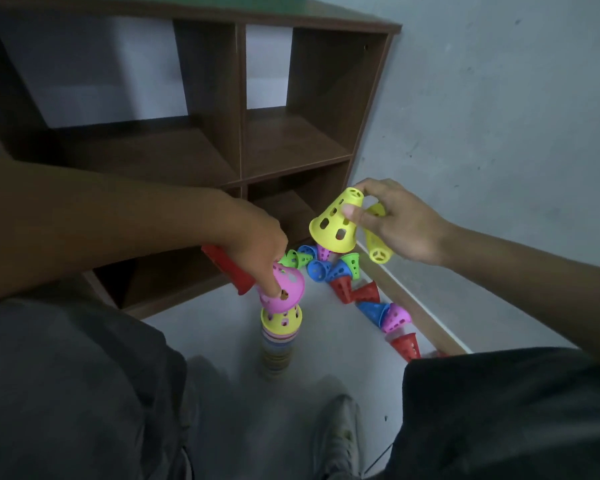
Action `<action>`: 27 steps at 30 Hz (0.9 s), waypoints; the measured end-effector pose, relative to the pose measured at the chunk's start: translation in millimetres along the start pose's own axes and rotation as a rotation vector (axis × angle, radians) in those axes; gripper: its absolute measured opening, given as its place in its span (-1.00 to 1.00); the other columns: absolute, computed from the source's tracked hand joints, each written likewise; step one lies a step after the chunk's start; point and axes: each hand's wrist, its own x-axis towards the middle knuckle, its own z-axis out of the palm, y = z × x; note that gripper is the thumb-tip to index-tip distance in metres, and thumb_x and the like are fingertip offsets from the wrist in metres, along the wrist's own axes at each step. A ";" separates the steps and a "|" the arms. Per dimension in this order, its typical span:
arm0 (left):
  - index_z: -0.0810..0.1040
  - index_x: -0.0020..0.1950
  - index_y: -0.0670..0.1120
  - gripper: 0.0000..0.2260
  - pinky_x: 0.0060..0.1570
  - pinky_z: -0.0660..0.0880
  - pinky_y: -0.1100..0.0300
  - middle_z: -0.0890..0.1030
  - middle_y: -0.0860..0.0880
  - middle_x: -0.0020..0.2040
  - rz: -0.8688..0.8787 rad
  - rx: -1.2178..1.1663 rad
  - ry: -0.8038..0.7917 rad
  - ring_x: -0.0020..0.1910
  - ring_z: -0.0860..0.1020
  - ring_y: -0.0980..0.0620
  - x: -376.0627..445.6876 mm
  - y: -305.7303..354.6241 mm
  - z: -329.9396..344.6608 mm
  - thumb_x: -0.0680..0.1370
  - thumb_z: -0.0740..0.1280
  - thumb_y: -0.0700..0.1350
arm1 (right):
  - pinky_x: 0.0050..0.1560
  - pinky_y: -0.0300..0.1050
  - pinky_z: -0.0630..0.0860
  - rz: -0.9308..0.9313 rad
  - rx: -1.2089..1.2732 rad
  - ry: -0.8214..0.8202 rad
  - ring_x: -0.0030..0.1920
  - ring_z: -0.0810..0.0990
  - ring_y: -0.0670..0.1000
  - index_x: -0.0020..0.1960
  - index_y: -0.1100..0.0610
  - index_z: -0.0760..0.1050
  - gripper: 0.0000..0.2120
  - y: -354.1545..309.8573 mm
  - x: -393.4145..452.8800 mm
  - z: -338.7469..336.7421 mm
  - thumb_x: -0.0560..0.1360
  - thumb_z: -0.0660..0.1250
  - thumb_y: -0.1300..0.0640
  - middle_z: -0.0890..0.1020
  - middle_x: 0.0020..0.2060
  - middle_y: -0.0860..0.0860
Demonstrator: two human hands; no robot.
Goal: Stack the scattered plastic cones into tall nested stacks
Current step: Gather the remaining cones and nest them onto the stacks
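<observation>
Our left hand (pixel 253 244) grips a pink cone (pixel 284 289) atop the stack (pixel 279 337). Our right hand (pixel 399 220) pinches a yellow cone (pixel 336 223).

A pink cone (pixel 284 287) sits tilted atop the tall nested stack (pixel 279 336) on the floor; loose cones (pixel 340 271) lie scattered by the wall

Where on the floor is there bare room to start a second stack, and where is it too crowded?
Bare floor lies between the tall stack and the row of loose cones along the baseboard, and also in front of the stack toward the shoe. It is crowded at the corner by the shelf unit, where the cones pile together.
</observation>
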 end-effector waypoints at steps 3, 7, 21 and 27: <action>0.51 -0.26 -0.08 -0.47 -0.36 0.30 0.16 0.42 -0.02 -0.40 0.017 0.049 -0.009 -0.43 0.31 0.04 9.5 10.2 7.7 0.51 0.22 0.39 | 0.09 -0.10 0.43 0.033 0.042 0.017 0.08 0.52 0.00 0.15 -0.08 0.48 -0.75 4.4 -13.2 9.3 0.58 0.24 -0.19 0.49 0.12 -0.03; 0.56 -0.15 -0.09 -0.45 -0.33 0.35 0.17 0.49 -0.02 -0.34 0.019 0.111 -0.033 -0.39 0.39 0.04 22.1 12.5 13.6 0.50 0.20 0.41 | 0.16 -0.04 0.47 0.055 0.084 0.025 0.09 0.53 0.00 0.12 -0.05 0.51 -0.77 14.8 -24.4 22.7 0.58 0.27 -0.16 0.50 0.12 -0.01; 0.46 0.12 -0.09 -0.37 -0.32 0.34 0.24 0.58 -0.08 -0.11 -0.044 -0.213 0.015 -0.28 0.44 0.08 42.1 -3.9 13.4 0.38 0.34 0.42 | 0.08 0.10 0.57 0.160 0.059 -0.003 0.00 0.59 0.07 0.06 -0.06 0.52 -0.74 54.1 -20.3 37.6 0.56 0.27 -0.23 0.58 0.08 0.01; 0.38 0.01 0.01 -0.33 -0.30 0.46 0.21 0.63 -0.11 -0.08 -0.086 -0.337 -0.038 -0.23 0.56 -0.01 41.5 -8.0 15.8 0.20 0.23 0.53 | 0.08 0.10 0.59 0.174 0.084 -0.021 0.02 0.60 0.06 0.11 -0.05 0.52 -0.71 53.7 -21.9 36.7 0.57 0.25 -0.23 0.58 0.11 0.01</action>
